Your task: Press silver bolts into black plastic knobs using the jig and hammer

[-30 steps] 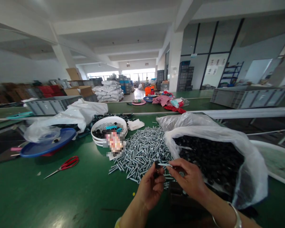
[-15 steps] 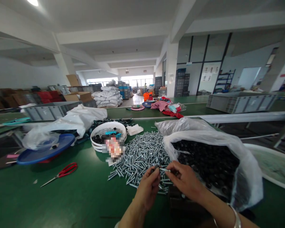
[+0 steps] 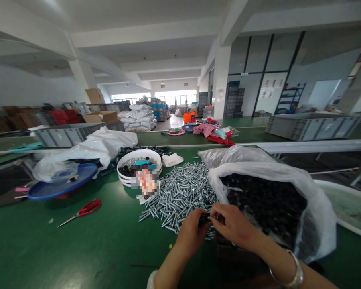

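My left hand (image 3: pixel 191 235) and my right hand (image 3: pixel 233 226) meet low over the green table (image 3: pixel 78 249), fingertips together. Between them sits a small black knob (image 3: pixel 203 220), pinched by my left fingers, with a silver bolt held by my right fingers going into it. Just behind the hands lies a heap of silver bolts (image 3: pixel 180 192). To the right stands an open clear plastic bag (image 3: pixel 289 200) full of black knobs.
Red-handled scissors (image 3: pixel 84 209) lie to the left. A blue round tray (image 3: pixel 61 185), a white bowl of parts (image 3: pixel 138 164) and white plastic sheeting (image 3: pixel 99 144) sit further back. Grey crates (image 3: pixel 313 125) and a white basin (image 3: pixel 345 204) stand to the right.
The hands have closed together: the bolt, earlier seen bridging a gap between them, is now mostly hidden between the fingertips. Both hands dropped slightly toward the table.
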A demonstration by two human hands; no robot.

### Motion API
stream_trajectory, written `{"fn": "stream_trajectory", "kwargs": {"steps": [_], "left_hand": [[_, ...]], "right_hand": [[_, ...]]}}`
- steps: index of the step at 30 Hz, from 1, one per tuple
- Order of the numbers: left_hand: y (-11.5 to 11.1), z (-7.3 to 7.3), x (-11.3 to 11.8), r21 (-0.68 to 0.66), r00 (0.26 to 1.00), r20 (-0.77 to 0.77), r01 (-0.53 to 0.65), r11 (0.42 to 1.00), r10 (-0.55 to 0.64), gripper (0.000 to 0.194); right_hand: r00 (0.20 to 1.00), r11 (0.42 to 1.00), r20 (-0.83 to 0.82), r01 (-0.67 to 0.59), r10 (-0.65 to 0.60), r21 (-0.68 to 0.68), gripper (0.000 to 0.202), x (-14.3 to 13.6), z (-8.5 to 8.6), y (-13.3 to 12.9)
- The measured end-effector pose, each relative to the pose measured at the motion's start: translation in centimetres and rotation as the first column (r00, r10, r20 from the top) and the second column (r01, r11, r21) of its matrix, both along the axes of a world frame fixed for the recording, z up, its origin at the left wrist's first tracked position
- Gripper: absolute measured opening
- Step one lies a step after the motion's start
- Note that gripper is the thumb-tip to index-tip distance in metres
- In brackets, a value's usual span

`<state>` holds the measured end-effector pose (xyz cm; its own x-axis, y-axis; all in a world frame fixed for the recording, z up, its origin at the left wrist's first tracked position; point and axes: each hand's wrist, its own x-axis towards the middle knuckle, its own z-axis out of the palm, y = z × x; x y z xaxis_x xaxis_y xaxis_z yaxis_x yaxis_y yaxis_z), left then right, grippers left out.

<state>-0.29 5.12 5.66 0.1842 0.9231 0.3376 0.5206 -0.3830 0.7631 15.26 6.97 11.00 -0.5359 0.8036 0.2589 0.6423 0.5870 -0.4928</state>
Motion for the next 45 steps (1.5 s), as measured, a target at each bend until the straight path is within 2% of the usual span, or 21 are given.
{"fn": "stream_trajectory", "kwargs": {"steps": [5, 7, 10, 13, 15, 18, 21, 24, 26, 29, 33, 35, 37, 39, 41, 43, 45], "left_hand": [[-0.2, -0.6, 0.5, -0.008, 0.997, -0.018, 0.08, 0.997, -0.08, 0.025], [-0.2, -0.7, 0.5, -0.01, 0.997, 0.026, 0.077, 0.997, -0.077, 0.024], [-0.2, -0.7, 0.6, 0.005, 0.989, 0.125, 0.073, 0.997, -0.073, 0.021], [-0.4, -0.5, 0.9, 0.01, 0.981, 0.181, 0.072, 0.997, -0.073, 0.021], [-0.4, -0.4, 1.1, -0.002, 0.978, 0.196, 0.072, 0.997, -0.07, 0.022], [-0.2, -0.3, 0.9, -0.01, 0.977, 0.204, 0.067, 0.998, -0.063, 0.023], [0.0, -0.3, 0.1, -0.067, 0.99, 0.11, 0.096, 0.993, -0.088, 0.021], [-0.3, -0.2, -0.7, -0.191, 0.977, 0.014, 0.214, 0.958, -0.215, 0.019], [-0.7, 0.1, -0.8, -0.237, 0.952, 0.01, 0.3, 0.924, -0.306, 0.021], [-1.1, 0.6, -0.5, -0.26, 0.928, 0.023, 0.365, 0.894, -0.372, 0.025], [-1.1, 0.5, 0.8, -0.237, 0.939, 0.057, 0.343, 0.909, -0.339, 0.026], [-1.2, 0.2, 1.6, -0.218, 0.959, 0.059, 0.282, 0.934, -0.276, 0.027], [-1.3, 0.1, 2.1, -0.226, 0.972, 0.043, 0.235, 0.945, -0.232, 0.029], [-1.4, 0.0, 2.1, -0.262, 0.967, 0.046, 0.253, 0.931, -0.25, 0.029], [-1.2, -0.2, 1.8, -0.296, 0.956, 0.12, 0.293, 0.909, -0.269, 0.03], [-0.6, -0.5, 1.4, -0.318, 0.95, 0.253, 0.262, 0.911, -0.185, 0.031], [0.3, -1.0, 1.2, -0.34, 0.94, 0.338, 0.159, 0.927, -0.038, 0.031]], "right_hand": [[0.999, 1.0, 0.029, -0.022, 0.021, 0.016, 0.01, 0.1, 0.4, -0.1], [0.998, 0.998, -0.024, -0.058, 0.057, -0.03, 0.012, 0.4, 0.8, 0.0], [0.979, 0.991, -0.19, -0.092, 0.072, -0.095, 0.026, 0.9, 0.9, 0.1], [0.934, 0.975, -0.354, -0.032, -0.049, -0.218, 0.023, 1.0, -0.1, 0.3], [0.908, 0.94, -0.4, -0.02, -0.126, -0.34, 0.029, 0.9, -0.8, 0.4], [0.874, 0.919, -0.445, 0.003, -0.194, -0.395, 0.029, 1.3, -0.9, 0.5], [0.795, 0.905, -0.53, 0.055, -0.296, -0.422, 0.031, 3.2, -0.4, 0.4], [0.719, 0.845, -0.536, 0.132, -0.442, -0.519, 0.034, 5.8, -0.7, 0.1], [0.715, 0.798, -0.488, 0.163, -0.501, -0.58, 0.035, 7.2, -1.4, -0.3], [0.75, 0.769, -0.437, 0.148, -0.497, -0.622, 0.036, 8.5, -2.8, -1.2], [0.759, 0.759, -0.413, 0.161, -0.504, -0.63, 0.039, 9.9, -4.4, -1.8], [0.748, 0.759, -0.397, 0.212, -0.531, -0.615, 0.04, 10.8, -5.1, -1.5], [0.756, 0.784, -0.367, 0.297, -0.542, -0.545, 0.037, 12.0, -5.7, -0.9], [0.784, 0.822, -0.313, 0.398, -0.535, -0.407, 0.033, 13.2, -6.1, -0.1], [0.836, 0.851, -0.189, 0.473, -0.516, -0.227, 0.028, 14.0, -6.3, 0.8], [0.884, 0.883, -0.016, 0.465, -0.466, -0.063, 0.028, 14.3, -6.4, 1.5], [0.917, 0.923, 0.111, 0.384, -0.384, 0.024, 0.029, 13.8, -6.4, 2.1]]}}
